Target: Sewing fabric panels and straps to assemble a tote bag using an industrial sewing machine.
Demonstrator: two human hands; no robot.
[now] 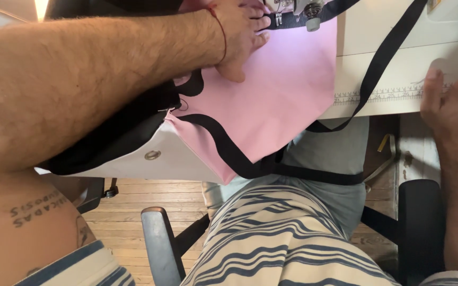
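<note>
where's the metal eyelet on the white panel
In the head view, the metal eyelet sits lower left on the white panel, beside the pink fabric.

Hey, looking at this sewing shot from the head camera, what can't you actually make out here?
- Sewing machine: cut off by the top edge; needle not visible.
- Right hand: cut by the right edge; fingertips unseen.
- Black strap: upper end leaves the frame.
- Pink fabric: far corner hidden under the left hand.
- Ruler markings on the table: too small.

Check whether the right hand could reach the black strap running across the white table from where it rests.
Probably yes: the right hand rests on the white table, the black strap lies just beside it, and nothing sits between them.
</note>
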